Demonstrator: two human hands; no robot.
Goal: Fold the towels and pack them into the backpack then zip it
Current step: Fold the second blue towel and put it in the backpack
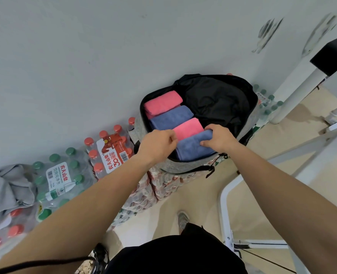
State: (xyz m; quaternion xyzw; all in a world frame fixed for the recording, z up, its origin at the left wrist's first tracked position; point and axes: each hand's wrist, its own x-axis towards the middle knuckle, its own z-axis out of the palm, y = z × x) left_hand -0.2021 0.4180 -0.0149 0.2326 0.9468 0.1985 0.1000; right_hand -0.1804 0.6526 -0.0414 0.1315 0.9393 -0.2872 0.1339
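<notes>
The open grey cloth backpack (183, 167) has bare black room on its right side; four folded pink and blue towels (170, 117) fill its left side; the left hand (157, 145) and right hand (219, 138) crowd the near end; a pale wall (84, 66) stands behind; wrapped packs of water bottles (112, 151) block the left.

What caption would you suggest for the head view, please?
Right hand grips the nearest blue towel, left hand at its edge, beside three folded towels in the open grey backpack.

Water-bottle packs (58, 180) along the wall — grey cloth (5, 190) atop.
</notes>
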